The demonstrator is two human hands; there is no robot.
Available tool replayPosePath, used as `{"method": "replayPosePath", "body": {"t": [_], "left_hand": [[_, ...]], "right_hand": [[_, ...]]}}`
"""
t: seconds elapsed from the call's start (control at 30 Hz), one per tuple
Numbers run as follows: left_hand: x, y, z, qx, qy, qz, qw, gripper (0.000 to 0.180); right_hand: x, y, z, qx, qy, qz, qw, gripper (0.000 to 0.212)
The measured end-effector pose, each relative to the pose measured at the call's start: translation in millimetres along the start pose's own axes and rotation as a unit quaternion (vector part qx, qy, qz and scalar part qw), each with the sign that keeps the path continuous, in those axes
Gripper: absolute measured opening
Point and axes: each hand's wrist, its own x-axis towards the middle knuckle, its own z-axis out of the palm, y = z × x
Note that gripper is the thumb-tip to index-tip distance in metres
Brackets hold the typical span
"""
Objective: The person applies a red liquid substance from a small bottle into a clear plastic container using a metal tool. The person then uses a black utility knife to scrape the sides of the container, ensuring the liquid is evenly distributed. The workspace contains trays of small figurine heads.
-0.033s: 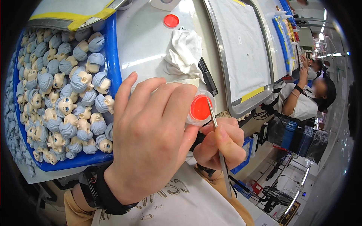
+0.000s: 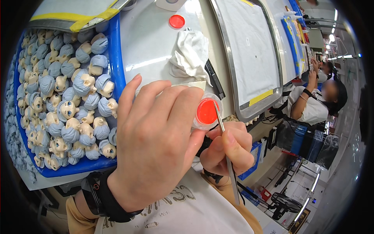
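Observation:
Between its thumb and forefinger, my left hand (image 2: pixel 156 136) grips a small clear plastic jar (image 2: pixel 203 126). Red paint (image 2: pixel 207 111) fills the inside of the jar. My right hand (image 2: pixel 228 148) pinches slim metal tweezers (image 2: pixel 230 165), their pointed tip at the right side of the jar's mouth, over the paint. Whether the tip touches the paint is hard to tell. To the left, doll heads (image 2: pixel 68 110) with grey-blue hair fill a blue tray (image 2: pixel 117 50); many show painted eyes. The fingers of my left hand spread near its right edge.
Beyond my hands lie a crumpled white cloth (image 2: pixel 191 52), a red round lid (image 2: pixel 177 21) and a black pen-like tool (image 2: pixel 215 80). A metal tray (image 2: pixel 230 50) lined with white cloth stands to the right. Another person (image 2: pixel 307 101) sits at the far right, beside black bins.

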Motion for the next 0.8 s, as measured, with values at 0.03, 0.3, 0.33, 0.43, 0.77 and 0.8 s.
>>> {"method": "replayPosePath", "body": {"t": [0.03, 0.3, 0.33, 0.43, 0.77, 0.8], "left_hand": [[0.0, -0.2, 0.1, 0.003, -0.001, 0.000, 1.000, 0.053], [0.0, 0.5, 0.4, -0.002, 0.002, -0.003, 1.000, 0.053], [-0.1, 0.6, 0.2, -0.003, 0.003, -0.004, 1.000, 0.053], [0.4, 0.7, -0.3, -0.001, 0.003, -0.006, 1.000, 0.053], [0.5, -0.2, 0.8, 0.001, -0.001, -0.007, 1.000, 0.051], [0.3, 0.1, 0.2, 0.001, -0.001, -0.008, 1.000, 0.051]], "right_hand": [[-0.3, 0.3, 0.2, 0.000, 0.001, -0.001, 1.000, 0.053], [-0.1, 3.7, -0.4, 0.030, 0.008, 0.014, 0.999, 0.042], [1.0, 3.7, -0.5, 0.041, 0.012, 0.021, 0.999, 0.040], [2.0, 1.1, -5.7, 0.091, -0.005, 0.081, 0.993, 0.031], [-3.3, -1.6, 0.4, 0.205, 0.082, 0.170, 0.960, 0.017], [-2.8, -0.9, 0.4, 0.202, 0.078, 0.162, 0.963, 0.018]]}}
